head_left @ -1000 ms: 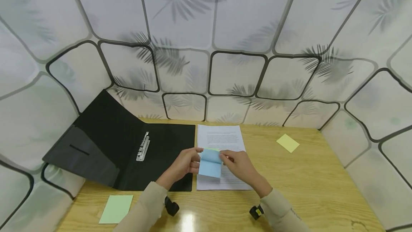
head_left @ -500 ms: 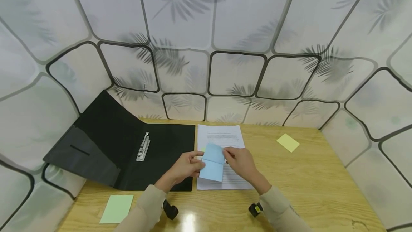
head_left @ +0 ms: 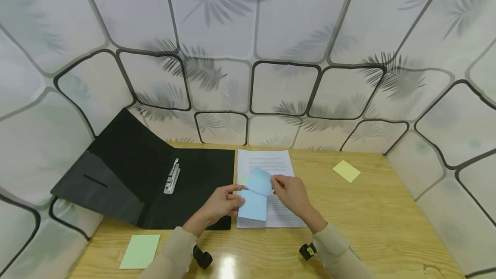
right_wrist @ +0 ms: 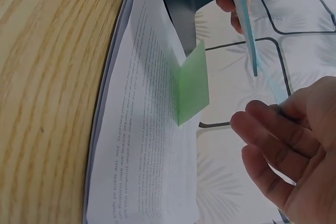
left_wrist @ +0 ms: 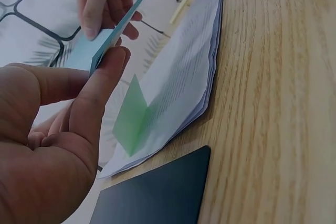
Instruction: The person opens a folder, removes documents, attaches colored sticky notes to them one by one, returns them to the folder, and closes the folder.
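My left hand pinches a pad of blue sticky notes between thumb and fingers, above a stack of printed paper. The top blue sheet is lifted from the pad, and my right hand pinches its right edge. In the right wrist view, that sheet appears thin and pale beside the thicker pad. A green sticky note stands up from the printed pages in the left wrist view; in the head view the blue sheet mostly hides it.
To the left lies an open black folder with a metal clip, its cover leaning up against the patterned backdrop. A light green square of notes lies at the front left. At the right is a yellow one.
The top blue sheet has been raised further from the pad and turned up and to the right by my right hand. The pad has dropped slightly with my left hand.
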Demonstrator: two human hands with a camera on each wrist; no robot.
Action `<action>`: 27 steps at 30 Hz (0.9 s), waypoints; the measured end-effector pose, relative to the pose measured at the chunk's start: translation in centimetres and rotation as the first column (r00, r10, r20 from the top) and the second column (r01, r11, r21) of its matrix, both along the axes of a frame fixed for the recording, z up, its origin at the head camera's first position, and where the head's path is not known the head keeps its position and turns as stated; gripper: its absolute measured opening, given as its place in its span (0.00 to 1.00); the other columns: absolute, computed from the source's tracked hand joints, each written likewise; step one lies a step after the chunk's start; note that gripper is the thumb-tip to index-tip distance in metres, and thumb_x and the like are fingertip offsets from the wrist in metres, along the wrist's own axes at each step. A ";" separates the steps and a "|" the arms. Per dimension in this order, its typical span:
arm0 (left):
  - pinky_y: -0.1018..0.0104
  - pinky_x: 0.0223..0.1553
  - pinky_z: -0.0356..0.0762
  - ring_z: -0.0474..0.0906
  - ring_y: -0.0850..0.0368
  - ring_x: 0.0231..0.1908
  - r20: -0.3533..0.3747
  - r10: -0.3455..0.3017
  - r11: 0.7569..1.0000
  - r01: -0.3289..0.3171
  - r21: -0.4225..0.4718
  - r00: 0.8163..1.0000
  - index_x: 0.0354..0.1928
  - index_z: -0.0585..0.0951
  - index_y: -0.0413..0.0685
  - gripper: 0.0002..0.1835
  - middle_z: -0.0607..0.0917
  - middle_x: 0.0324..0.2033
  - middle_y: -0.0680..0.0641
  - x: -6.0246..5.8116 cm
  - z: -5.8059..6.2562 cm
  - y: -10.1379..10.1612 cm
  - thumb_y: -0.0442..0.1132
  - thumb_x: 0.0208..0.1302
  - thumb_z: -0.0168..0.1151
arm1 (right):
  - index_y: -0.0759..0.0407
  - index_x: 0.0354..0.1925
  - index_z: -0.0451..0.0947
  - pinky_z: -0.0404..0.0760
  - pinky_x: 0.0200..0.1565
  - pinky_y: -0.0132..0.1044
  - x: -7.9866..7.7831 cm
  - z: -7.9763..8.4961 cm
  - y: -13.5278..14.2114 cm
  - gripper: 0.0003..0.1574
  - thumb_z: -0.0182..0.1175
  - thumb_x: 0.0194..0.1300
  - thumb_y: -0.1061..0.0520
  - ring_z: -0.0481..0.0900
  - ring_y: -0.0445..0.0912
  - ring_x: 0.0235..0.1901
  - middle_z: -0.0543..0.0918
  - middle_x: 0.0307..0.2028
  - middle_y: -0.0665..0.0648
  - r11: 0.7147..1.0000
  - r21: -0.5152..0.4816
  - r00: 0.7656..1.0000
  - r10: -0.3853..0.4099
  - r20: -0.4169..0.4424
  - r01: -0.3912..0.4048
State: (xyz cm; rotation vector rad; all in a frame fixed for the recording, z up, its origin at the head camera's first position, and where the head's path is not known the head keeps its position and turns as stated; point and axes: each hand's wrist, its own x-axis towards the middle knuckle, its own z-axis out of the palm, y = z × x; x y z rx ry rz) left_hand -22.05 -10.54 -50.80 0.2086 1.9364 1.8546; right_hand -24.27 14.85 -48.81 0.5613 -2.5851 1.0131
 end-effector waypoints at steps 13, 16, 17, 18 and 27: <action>0.61 0.34 0.89 0.86 0.58 0.33 0.002 0.070 0.995 -0.069 -0.079 0.998 0.70 0.76 0.37 0.25 0.93 0.39 0.44 3.1 -0.1 -3.6 0.33 0.74 0.64 | 0.65 0.40 0.91 0.80 0.24 0.28 -0.8 -0.2 1.5 0.10 0.63 0.74 0.63 0.85 0.41 0.20 0.91 0.25 0.57 0.994 -0.081 0.997 -0.079 0.015 0.080; 0.60 0.35 0.89 0.88 0.55 0.37 -0.003 0.073 0.993 -0.073 -0.090 0.997 0.70 0.75 0.35 0.25 0.93 0.43 0.40 4.1 -0.2 -4.9 0.33 0.74 0.64 | 0.63 0.35 0.90 0.80 0.23 0.27 -1.0 -0.1 2.0 0.12 0.62 0.74 0.63 0.85 0.40 0.20 0.91 0.25 0.57 0.995 -0.068 0.997 -0.070 0.037 0.073; 0.60 0.36 0.89 0.88 0.55 0.37 -0.005 0.070 0.994 -0.070 -0.089 0.998 0.70 0.75 0.34 0.25 0.93 0.43 0.40 4.5 -0.3 -5.4 0.33 0.74 0.64 | 0.63 0.33 0.89 0.79 0.23 0.27 -1.1 -0.1 2.2 0.13 0.62 0.74 0.63 0.85 0.40 0.20 0.91 0.24 0.56 0.995 -0.068 0.997 -0.065 0.041 0.068; 0.60 0.35 0.89 0.87 0.56 0.38 -0.010 0.069 0.993 -0.069 -0.091 0.998 0.70 0.75 0.33 0.26 0.93 0.42 0.40 4.8 -0.2 -5.9 0.33 0.74 0.64 | 0.62 0.31 0.88 0.78 0.22 0.27 -1.1 0.0 2.3 0.14 0.61 0.75 0.63 0.85 0.40 0.20 0.90 0.24 0.56 0.996 -0.067 0.997 -0.063 0.047 0.066; 0.63 0.33 0.86 0.82 0.57 0.34 0.037 0.081 0.992 -0.077 -0.098 0.996 0.71 0.71 0.30 0.28 0.89 0.30 0.49 8.4 -0.4 -11.0 0.34 0.75 0.64 | 0.61 0.31 0.87 0.78 0.24 0.28 -1.4 0.4 3.4 0.16 0.59 0.76 0.62 0.88 0.48 0.22 0.90 0.24 0.56 0.994 -0.073 0.993 -0.074 0.096 0.082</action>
